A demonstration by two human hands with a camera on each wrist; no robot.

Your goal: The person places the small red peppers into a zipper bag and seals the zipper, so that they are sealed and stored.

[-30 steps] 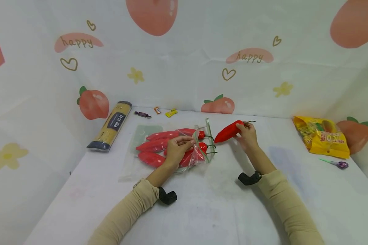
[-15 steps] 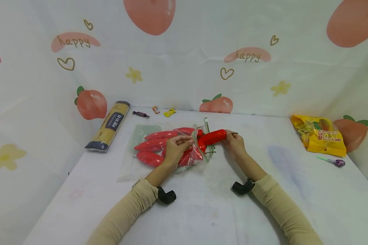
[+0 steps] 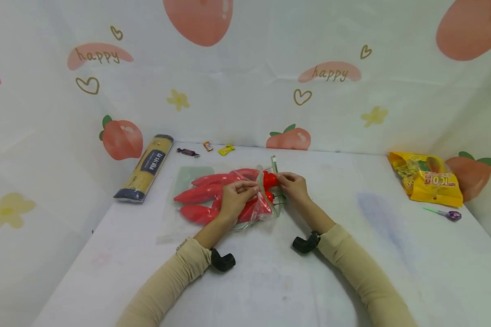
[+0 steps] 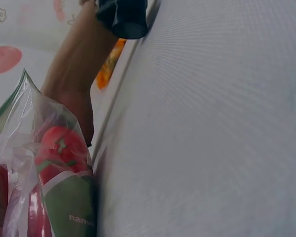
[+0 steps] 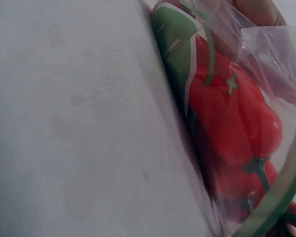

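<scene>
A clear zip bag (image 3: pixel 262 212) lies on the table, its mouth facing right and edged by a green zip strip. Several red chili peppers (image 3: pixel 200 194) are inside it, their stems toward the mouth. My left hand (image 3: pixel 234 200) pinches the bag's upper film near the mouth. At the opening, my right hand (image 3: pixel 295 187) holds the stem end of another red chili pepper (image 3: pixel 270 180), most of which is inside the bag. In the right wrist view, peppers (image 5: pixel 232 113) show through the film beside a green printed panel (image 5: pixel 175 44); the right fingers are mostly cut off there.
A spaghetti pack (image 3: pixel 145 168) lies at the back left. Near it are a purple wrapped candy (image 3: pixel 187 152), an orange one (image 3: pixel 207 146) and a yellow one (image 3: pixel 226 150). At the right lie a yellow candy bag (image 3: pixel 427 179) and a purple lollipop (image 3: pixel 454 215).
My right hand has moved left with the chili pepper, taking it from outside the bag into its mouth. The left hand has kept its place on the bag.
</scene>
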